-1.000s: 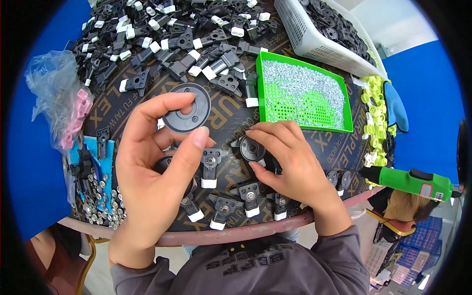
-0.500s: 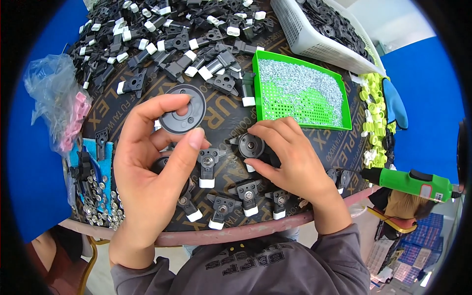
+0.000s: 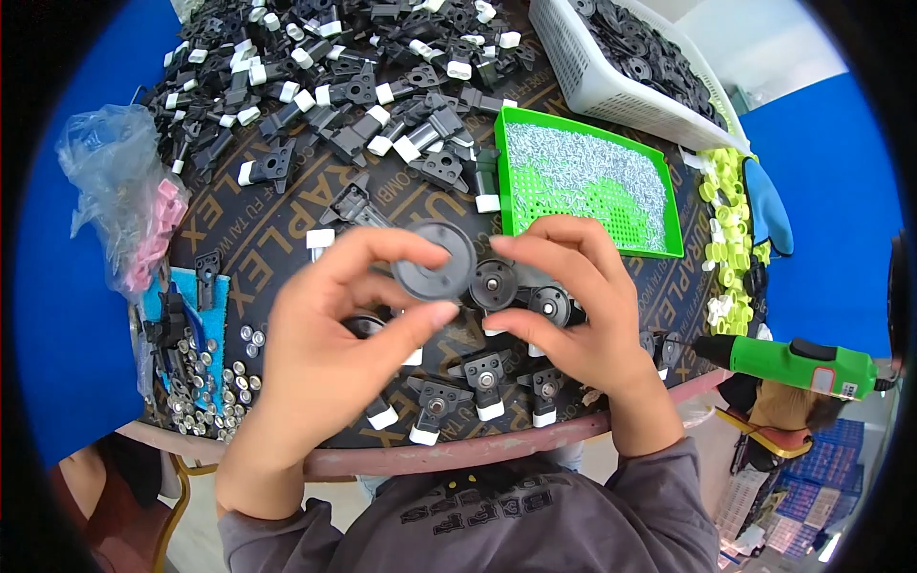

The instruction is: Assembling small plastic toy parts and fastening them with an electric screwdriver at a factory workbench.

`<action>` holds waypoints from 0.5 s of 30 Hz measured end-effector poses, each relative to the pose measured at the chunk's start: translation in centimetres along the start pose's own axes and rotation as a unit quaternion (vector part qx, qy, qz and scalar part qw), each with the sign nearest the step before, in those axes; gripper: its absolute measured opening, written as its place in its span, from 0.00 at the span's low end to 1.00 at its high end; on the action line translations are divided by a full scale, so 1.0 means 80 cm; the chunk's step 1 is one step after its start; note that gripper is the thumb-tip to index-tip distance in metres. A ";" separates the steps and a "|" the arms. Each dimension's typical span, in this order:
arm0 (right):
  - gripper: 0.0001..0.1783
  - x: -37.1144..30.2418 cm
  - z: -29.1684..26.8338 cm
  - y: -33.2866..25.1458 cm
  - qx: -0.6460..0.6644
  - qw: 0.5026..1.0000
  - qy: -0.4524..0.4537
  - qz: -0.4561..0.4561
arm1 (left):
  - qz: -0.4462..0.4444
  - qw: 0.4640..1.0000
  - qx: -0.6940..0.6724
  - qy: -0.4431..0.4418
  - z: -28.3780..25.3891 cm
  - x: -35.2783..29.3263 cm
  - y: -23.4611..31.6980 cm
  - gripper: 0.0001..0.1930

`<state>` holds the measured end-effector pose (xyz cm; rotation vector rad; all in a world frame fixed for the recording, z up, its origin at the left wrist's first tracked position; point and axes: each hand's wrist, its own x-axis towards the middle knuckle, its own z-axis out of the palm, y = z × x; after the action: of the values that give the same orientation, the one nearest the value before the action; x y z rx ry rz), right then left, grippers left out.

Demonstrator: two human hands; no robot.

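Observation:
Held up between the fingers and thumb of my left hand (image 3: 315, 344) is a black round disc (image 3: 458, 260), slightly blurred. My right hand (image 3: 597, 320) is empty, its thumb and index finger spread beside a smaller black wheel (image 3: 494, 285) that sits on a bracket. A second black wheel (image 3: 551, 306) lies under the right fingers, partly covered. Along the near side of the table stand several black brackets (image 3: 486, 378) with white ends and a metal centre. Another dark round piece (image 3: 365, 326) is mostly hidden behind my left hand.
Black parts with white ends (image 3: 358, 91) are heaped at the far left. A green tray (image 3: 590, 244) holds small screws, and behind it stands a white basket (image 3: 626, 105) of black discs. Yellow-green pieces (image 3: 728, 239) and a green electric screwdriver (image 3: 798, 361) lie right; metal bearings (image 3: 234, 396) left.
My left hand has carried the disc rightward and a little nearer, close to my right hand. The right fingers have come off the small wheel, and the second wheel now shows.

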<state>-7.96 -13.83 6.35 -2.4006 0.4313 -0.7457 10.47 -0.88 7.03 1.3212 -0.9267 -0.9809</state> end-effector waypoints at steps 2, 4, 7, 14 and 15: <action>0.29 0.006 0.005 -0.006 0.069 0.996 -0.008 -0.047 | 0.030 0.997 0.057 -0.037 -0.002 -0.004 -0.006 0.16; 0.25 -0.002 0.013 -0.004 0.056 0.996 0.014 -0.072 | 0.013 0.998 0.048 -0.045 0.005 -0.003 -0.006 0.14; 0.21 -0.006 0.020 0.006 0.021 0.991 0.057 -0.122 | -0.016 0.995 0.073 -0.060 0.009 -0.006 -0.008 0.19; 0.17 -0.013 0.016 0.004 -0.101 0.970 0.083 -0.207 | -0.130 0.977 -0.156 -0.066 0.004 0.003 0.001 0.24; 0.18 -0.013 0.017 0.002 -0.104 0.971 0.081 -0.197 | -0.130 0.979 -0.143 -0.069 0.000 0.004 -0.003 0.23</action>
<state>-8.01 -12.89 4.91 -2.6701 0.0937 -1.1257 10.54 -1.16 6.77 1.1573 -0.6944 -1.3681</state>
